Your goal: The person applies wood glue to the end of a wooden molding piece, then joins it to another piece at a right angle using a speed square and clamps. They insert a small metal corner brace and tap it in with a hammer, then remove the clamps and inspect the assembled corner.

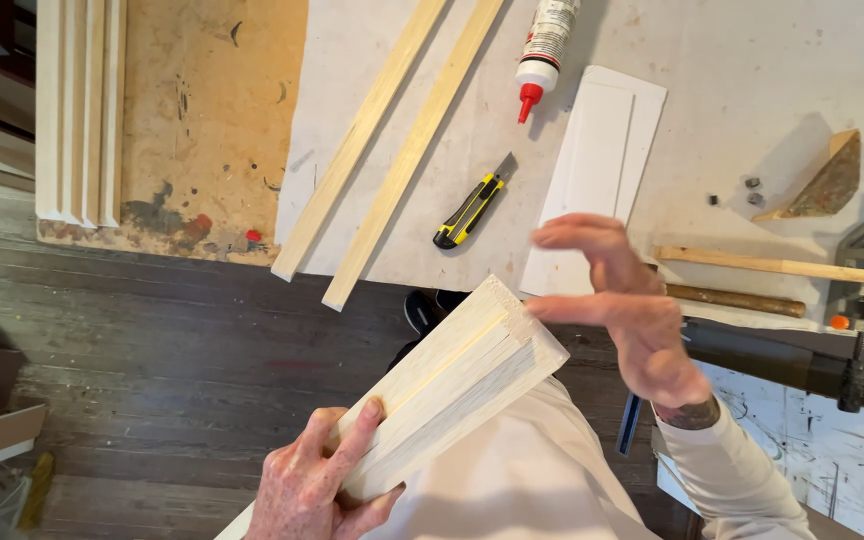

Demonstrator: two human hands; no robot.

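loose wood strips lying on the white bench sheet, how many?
2: left strip and right strip, side by side, left of the utility knife. Their top ends leave the frame. The left hand holds a separate stack.

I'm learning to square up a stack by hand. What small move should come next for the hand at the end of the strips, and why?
Probably bring the right hand flat against the far end of the bundle of wood strips. The left hand grips the near end, the right fingertips barely meet the far end, and the strip ends there look uneven.
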